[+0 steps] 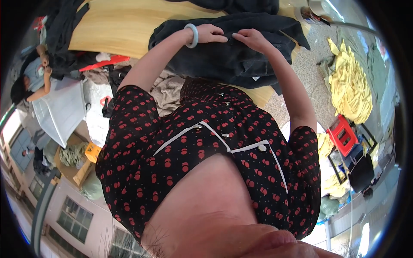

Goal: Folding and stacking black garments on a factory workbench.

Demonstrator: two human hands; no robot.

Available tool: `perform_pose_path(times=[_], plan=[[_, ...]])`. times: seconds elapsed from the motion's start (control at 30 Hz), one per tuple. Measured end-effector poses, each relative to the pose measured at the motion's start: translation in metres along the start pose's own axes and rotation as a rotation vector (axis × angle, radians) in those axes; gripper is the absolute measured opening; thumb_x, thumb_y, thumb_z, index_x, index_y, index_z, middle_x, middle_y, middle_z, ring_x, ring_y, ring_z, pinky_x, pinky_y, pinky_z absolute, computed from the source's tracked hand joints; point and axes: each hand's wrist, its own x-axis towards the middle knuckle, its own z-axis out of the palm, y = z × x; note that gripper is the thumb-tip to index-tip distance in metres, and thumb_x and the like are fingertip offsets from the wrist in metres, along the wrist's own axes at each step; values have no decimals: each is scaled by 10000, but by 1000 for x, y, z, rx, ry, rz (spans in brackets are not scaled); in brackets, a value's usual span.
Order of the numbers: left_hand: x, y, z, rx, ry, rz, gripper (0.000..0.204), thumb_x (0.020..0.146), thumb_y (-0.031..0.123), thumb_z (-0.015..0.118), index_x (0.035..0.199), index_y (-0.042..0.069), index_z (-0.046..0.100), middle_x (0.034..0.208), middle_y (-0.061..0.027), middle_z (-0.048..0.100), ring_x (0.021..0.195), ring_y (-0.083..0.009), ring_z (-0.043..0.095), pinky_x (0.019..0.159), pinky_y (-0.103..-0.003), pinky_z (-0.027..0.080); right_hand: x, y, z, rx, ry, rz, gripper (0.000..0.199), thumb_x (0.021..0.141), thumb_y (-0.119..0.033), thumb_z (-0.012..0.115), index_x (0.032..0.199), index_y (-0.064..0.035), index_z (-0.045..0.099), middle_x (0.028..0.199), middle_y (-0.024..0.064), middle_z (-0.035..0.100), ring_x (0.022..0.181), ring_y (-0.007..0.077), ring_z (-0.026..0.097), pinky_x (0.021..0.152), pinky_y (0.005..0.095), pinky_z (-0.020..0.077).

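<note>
Although the work seems under way, little tells its end: from the left, the wooden table (pixel 112 26) carries the dark cloth (pixel 228 56), bunched and not flat; on it the left hand (pixel 208 33), then just beside it the right hand (pixel 253 39), both with bent fingers close together. Whether they pinch cloth, I cannot tell. Farther right, yellow cloth (pixel 350 81) lies untouched; how much is left is not visible.

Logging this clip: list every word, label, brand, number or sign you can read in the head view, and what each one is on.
No text can be read in this view.
Small white patch on the dark garment: too small to tell whether it bears print.
Red mark on the white bag: too blurred to tell whether it is lettering.
</note>
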Motion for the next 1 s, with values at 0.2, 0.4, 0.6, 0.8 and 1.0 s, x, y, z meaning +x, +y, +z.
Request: perform_pose_path(times=[0.2, 0.4, 0.6, 0.8, 1.0], plan=[[-37, -71, -13, 60, 21, -136, 414, 799, 400, 422, 989, 57, 554, 987, -120, 560, 947, -259, 497, 835, -324, 359, 15, -39, 20, -149, 90, -178, 238, 742, -241, 574, 859, -35, 561, 826, 112, 581, 734, 244, 549, 642, 303, 428], [-42, -96, -13, 20, 67, -112, 384, 793, 353, 437, 1001, 51, 552, 984, -117, 559, 940, -241, 498, 833, -302, 365, 32, -62, 62, -162, 151, -351, 307, 710, -245, 592, 933, -49, 511, 808, 134, 583, 806, 299, 546, 693, 370, 437], [-47, -81, -8, -78, 85, -214, 399, 753, 393, 522, 917, 33, 580, 827, -115, 585, 771, -235, 529, 722, -299, 399, 29, -76, 71, -352, 74, -272, 194, 719, -208, 556, 824, -44, 550, 743, 133, 569, 729, 300, 548, 657, 389, 436], [-41, -70, 1, 135, 135, -51, 356, 737, 366, 561, 837, 24, 581, 751, -151, 574, 708, -275, 530, 659, -323, 409, 15, -75, 83, -288, 189, -391, 112, 736, -108, 477, 773, -28, 545, 714, 149, 551, 711, 303, 543, 650, 398, 434], [-46, -55, 0, -8, 180, -206, 312, 766, 312, 544, 850, 13, 576, 738, -110, 577, 680, -191, 523, 652, -287, 404, 12, -75, 83, -118, 282, -353, 106, 722, -69, 454, 792, -11, 509, 736, 171, 555, 734, 325, 540, 667, 403, 433]])
